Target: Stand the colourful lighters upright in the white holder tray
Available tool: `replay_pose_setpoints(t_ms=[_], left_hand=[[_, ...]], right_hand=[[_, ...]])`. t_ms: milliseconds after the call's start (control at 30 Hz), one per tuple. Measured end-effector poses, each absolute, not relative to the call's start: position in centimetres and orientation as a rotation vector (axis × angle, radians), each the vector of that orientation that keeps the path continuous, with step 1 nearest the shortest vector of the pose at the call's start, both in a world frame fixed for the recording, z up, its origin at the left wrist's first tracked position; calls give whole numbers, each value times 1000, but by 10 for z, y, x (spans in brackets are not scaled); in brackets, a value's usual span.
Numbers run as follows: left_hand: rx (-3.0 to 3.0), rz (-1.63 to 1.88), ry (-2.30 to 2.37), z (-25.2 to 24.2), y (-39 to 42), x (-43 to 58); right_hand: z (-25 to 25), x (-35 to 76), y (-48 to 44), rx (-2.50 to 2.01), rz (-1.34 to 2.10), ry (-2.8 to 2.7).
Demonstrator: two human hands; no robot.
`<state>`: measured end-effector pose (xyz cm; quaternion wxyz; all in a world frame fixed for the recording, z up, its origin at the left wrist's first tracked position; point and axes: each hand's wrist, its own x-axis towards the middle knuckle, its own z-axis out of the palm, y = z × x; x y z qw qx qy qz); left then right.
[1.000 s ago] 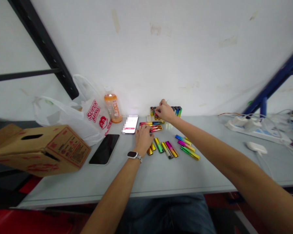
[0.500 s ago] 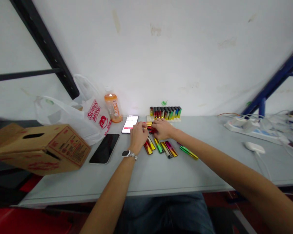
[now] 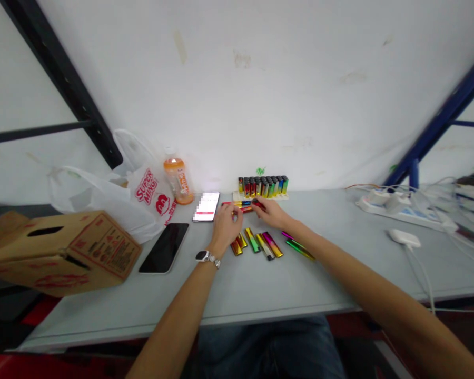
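Note:
Shiny multicoloured lighters lie loose on the grey table, among them a green lighter (image 3: 252, 240) and a purple-and-gold lighter (image 3: 272, 244). My left hand (image 3: 226, 225), wearing a watch, has its fingers curled in front of the phone, with a bit of gold lighter showing by the thumb. My right hand (image 3: 273, 213) pinches the dark end of a red lighter (image 3: 257, 204). Between the hands more lighters lie sideways, partly hidden by the fingers. Just behind, a pale rack (image 3: 283, 198) holds rows of upright lighters (image 3: 264, 186) with black tops.
A lit phone (image 3: 206, 206) and an orange drink bottle (image 3: 178, 179) are behind my left hand. Further left are a dark phone (image 3: 165, 248), a white plastic bag (image 3: 142, 197) and a cardboard box (image 3: 59, 252). A power strip (image 3: 406, 213) and a white charger (image 3: 404, 238) lie right.
My hands have moved apart, the right one slightly away from the left, so more of the sideways lighters shows between them. The whole view has also shifted a little.

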<state>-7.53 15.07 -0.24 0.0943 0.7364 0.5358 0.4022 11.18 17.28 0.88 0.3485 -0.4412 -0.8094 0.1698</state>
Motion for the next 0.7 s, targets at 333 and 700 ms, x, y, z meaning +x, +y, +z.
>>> replay_pose_setpoints(t_ms=[333, 700], left_hand=[[2224, 1240, 1197, 5, 133, -50], [2213, 1164, 1230, 3, 134, -51]], right_hand=[[27, 86, 127, -829, 1546, -936], [7, 88, 124, -905, 1330, -990]])
